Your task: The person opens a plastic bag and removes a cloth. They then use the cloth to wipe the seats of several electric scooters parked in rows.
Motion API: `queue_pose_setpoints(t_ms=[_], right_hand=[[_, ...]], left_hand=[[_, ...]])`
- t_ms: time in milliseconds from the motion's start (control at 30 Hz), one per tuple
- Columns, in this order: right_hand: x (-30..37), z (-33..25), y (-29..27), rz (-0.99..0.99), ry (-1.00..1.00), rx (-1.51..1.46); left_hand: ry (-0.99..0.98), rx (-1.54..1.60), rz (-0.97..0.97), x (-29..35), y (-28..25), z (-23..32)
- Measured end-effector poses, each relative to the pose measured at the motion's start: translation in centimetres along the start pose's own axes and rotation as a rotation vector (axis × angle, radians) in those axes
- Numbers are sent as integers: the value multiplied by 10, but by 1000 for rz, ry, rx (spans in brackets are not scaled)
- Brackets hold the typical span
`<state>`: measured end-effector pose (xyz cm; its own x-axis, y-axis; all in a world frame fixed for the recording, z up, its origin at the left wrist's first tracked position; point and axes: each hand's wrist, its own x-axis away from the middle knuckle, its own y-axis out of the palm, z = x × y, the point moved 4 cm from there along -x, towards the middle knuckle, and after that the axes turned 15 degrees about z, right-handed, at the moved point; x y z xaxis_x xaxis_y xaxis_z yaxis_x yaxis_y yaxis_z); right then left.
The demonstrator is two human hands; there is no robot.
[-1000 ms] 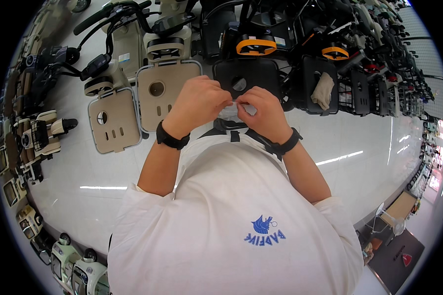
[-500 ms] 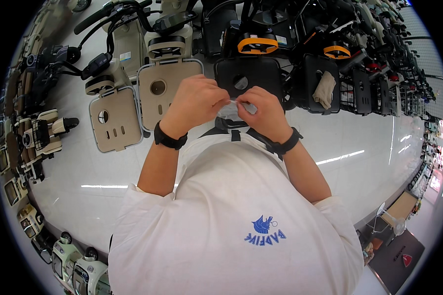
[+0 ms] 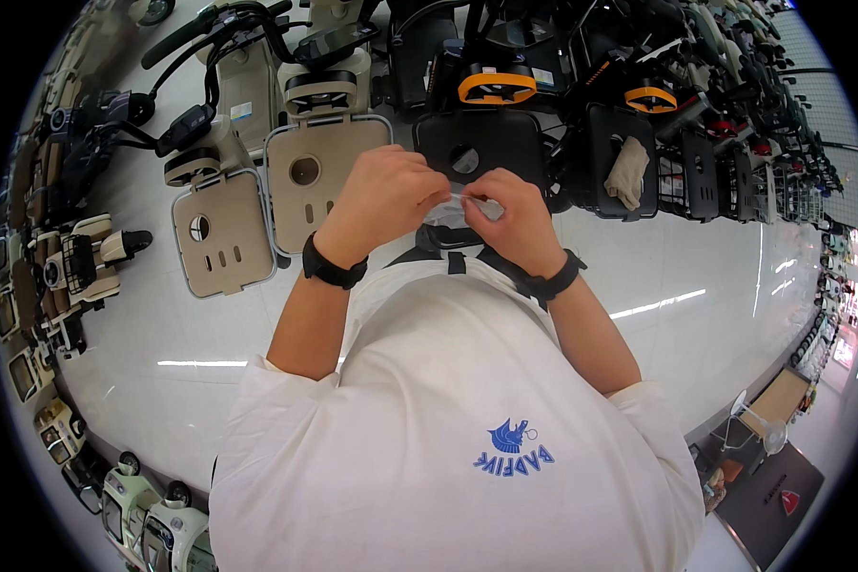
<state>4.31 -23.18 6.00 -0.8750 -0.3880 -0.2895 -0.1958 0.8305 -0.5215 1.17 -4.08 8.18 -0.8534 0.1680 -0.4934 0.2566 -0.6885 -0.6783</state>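
Between my two hands, in front of my waist, is a small clear plastic bag (image 3: 445, 212). My left hand (image 3: 391, 195) pinches one side of its upper edge. The other side is pinched between the thumb and fingers of my right hand (image 3: 511, 217). The bag hangs partly behind the left fingers, and I cannot make out anything in it. Just beyond the hands is the black basket lid (image 3: 481, 143) of a scooter, with a round hole in it.
Two beige basket lids (image 3: 221, 234) stand at the left front of a row of scooters. A crumpled beige cloth (image 3: 627, 173) lies on a black basket lid at the right. Glossy white floor (image 3: 677, 267) surrounds me. A white fan (image 3: 767, 434) and a dark mat (image 3: 770, 505) are at the lower right.
Both hands have shifted very slightly, the left one a little to the right. The bag stays pinched between them.
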Motion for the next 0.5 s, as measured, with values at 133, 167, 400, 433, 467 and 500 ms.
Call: queue_pose_setpoints(t_ms=[133, 167, 400, 433, 467, 500], right_hand=[[-2, 1, 3, -2, 8, -30], [-2, 2, 3, -9, 32, -45], [-3, 1, -1, -36, 68, -60], [-3, 1, -1, -36, 80, -60], [-2, 1, -1, -32, 94, -61], [-2, 0, -1, -19, 83, -68]], left_hand=[[4, -43, -59, -2, 4, 3], [-2, -37, -59, -2, 5, 4], [7, -37, -85, -2, 9, 5], [11, -30, -74, -2, 9, 5], [12, -22, -64, -2, 8, 4], [14, -14, -53, -2, 6, 4]])
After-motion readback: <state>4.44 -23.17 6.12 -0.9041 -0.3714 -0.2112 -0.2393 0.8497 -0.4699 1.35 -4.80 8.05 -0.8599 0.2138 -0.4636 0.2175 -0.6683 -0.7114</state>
